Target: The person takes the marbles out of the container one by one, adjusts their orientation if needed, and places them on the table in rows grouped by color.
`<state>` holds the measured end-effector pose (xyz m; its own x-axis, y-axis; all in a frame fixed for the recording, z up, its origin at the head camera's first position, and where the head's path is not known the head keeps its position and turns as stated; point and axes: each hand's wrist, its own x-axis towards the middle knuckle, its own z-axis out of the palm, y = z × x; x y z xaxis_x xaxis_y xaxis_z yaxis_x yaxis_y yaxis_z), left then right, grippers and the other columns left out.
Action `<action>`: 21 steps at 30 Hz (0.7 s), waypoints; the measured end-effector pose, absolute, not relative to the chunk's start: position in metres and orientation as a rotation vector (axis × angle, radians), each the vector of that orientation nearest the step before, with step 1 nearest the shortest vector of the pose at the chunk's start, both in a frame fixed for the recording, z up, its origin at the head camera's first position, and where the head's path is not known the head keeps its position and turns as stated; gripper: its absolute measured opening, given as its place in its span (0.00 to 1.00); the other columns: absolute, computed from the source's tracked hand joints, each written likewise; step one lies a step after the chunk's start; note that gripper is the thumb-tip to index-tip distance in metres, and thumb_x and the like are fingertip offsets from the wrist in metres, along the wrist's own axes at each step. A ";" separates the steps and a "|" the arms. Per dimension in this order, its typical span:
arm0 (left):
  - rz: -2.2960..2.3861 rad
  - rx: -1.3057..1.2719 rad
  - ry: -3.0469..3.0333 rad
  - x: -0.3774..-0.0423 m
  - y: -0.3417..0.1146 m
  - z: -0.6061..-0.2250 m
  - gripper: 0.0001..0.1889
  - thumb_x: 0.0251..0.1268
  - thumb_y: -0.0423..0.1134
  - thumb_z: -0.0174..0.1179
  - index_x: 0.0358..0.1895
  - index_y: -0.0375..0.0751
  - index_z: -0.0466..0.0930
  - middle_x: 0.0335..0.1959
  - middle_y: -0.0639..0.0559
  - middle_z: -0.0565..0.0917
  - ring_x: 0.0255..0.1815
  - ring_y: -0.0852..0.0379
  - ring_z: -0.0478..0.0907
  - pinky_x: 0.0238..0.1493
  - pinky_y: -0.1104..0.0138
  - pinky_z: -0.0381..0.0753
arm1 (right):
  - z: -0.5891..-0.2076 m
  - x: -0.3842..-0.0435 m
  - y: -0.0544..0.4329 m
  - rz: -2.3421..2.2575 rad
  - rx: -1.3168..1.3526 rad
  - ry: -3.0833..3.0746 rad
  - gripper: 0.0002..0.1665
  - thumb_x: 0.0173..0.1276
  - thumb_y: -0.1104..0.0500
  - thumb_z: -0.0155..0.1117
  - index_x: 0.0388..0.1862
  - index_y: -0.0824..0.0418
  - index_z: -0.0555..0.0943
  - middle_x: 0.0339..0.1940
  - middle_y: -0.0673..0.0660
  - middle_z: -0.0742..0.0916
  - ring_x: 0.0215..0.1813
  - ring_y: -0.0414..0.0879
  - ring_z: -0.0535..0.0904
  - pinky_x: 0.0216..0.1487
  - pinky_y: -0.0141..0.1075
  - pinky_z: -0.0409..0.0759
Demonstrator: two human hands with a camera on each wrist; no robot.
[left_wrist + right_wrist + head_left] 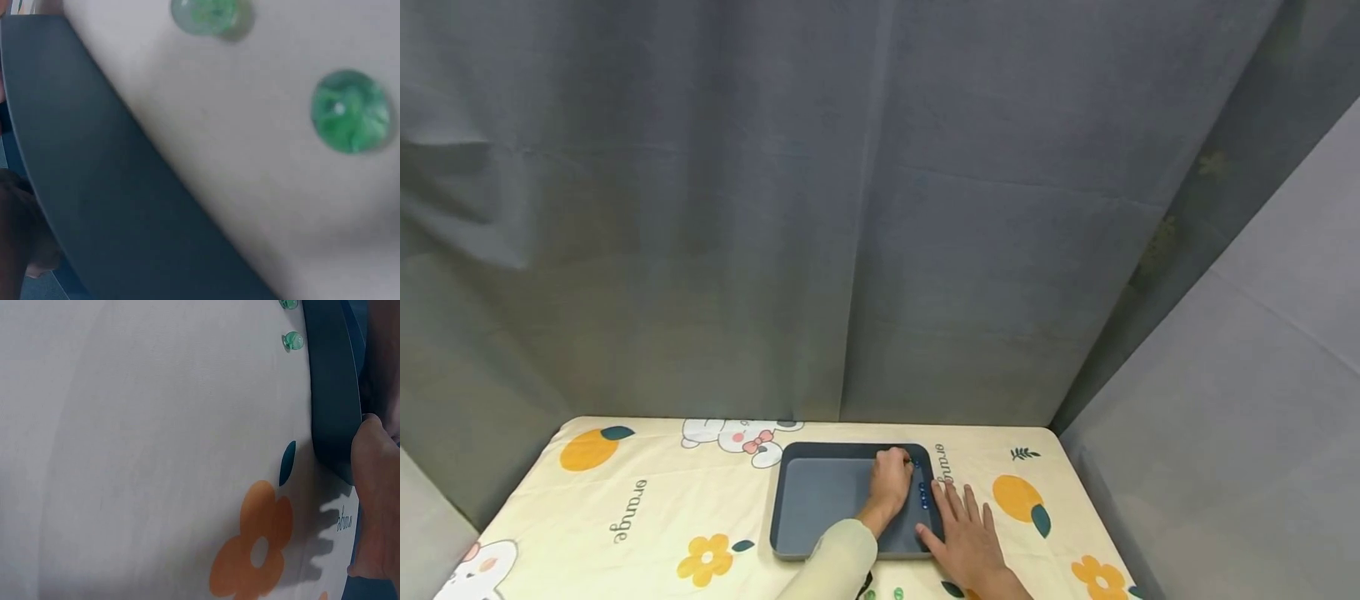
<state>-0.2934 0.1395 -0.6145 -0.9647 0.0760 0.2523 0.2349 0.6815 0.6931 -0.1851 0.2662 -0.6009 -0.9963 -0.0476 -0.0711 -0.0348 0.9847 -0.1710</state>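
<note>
Inside the tray [823, 492] the left hand [891, 483] sits at two o'clock, fingers curled, pinching what, if anything, I cannot tell, near blue marbles [923, 497] at three, while the right hand [967, 537] spreads straight fingers by the four-o'clock rim and two green marbles [351, 112] lie outside around five.
</note>
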 end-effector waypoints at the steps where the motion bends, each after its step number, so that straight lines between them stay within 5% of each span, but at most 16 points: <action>1: -1.142 -0.247 -2.692 -0.294 0.140 -0.614 0.02 0.56 0.29 0.70 0.31 0.38 0.88 0.27 0.49 0.87 0.31 0.52 0.85 0.33 0.58 0.82 | -0.601 -0.185 0.266 -0.255 -0.062 3.054 0.49 0.70 0.26 0.48 0.79 0.54 0.61 0.77 0.63 0.65 0.77 0.68 0.52 0.68 0.70 0.48; 21: -0.871 -0.261 -2.687 -0.297 0.147 -0.620 0.07 0.54 0.32 0.70 0.24 0.43 0.81 0.26 0.45 0.85 0.29 0.45 0.85 0.28 0.54 0.80 | -0.601 -0.184 0.266 -0.250 -0.038 3.042 0.50 0.69 0.24 0.45 0.79 0.53 0.60 0.78 0.62 0.64 0.77 0.68 0.52 0.69 0.70 0.47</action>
